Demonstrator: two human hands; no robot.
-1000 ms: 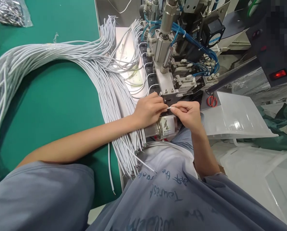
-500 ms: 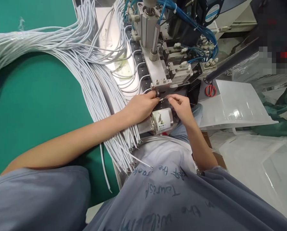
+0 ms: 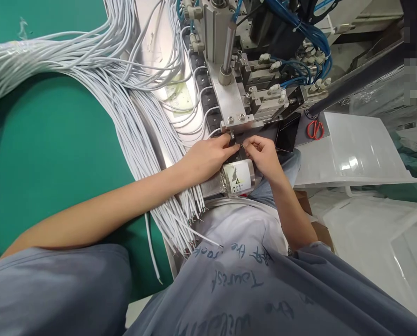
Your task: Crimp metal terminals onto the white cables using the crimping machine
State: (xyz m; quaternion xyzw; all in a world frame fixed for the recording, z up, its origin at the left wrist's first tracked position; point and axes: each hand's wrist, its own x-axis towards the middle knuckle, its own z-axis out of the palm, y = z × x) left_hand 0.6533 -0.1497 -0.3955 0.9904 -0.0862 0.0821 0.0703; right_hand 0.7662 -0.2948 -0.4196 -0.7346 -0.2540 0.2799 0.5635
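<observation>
A bench covered in green matting is seen from above. A large bundle of white wires is laid across it from 9 o'clock toward the centre, with the cut ends hanging over the near edge at about 6 o'clock. At 12 o'clock a pneumatic machine is mounted, fitted with a steel cylinder and blue air hoses. Red-handled scissors are placed at 3 o'clock of the machine, beside a clear plastic tray. A labelled metal guard is located just below the hands.

The left hand and the right hand are brought together directly under the machine's steel plate. Both hands are closed in a fingertip pinch on a single white wire end, which is held between them, at 3 o'clock of the left hand and 9 o'clock of the right hand. The wire end is too small for its detail to be determined.
</observation>
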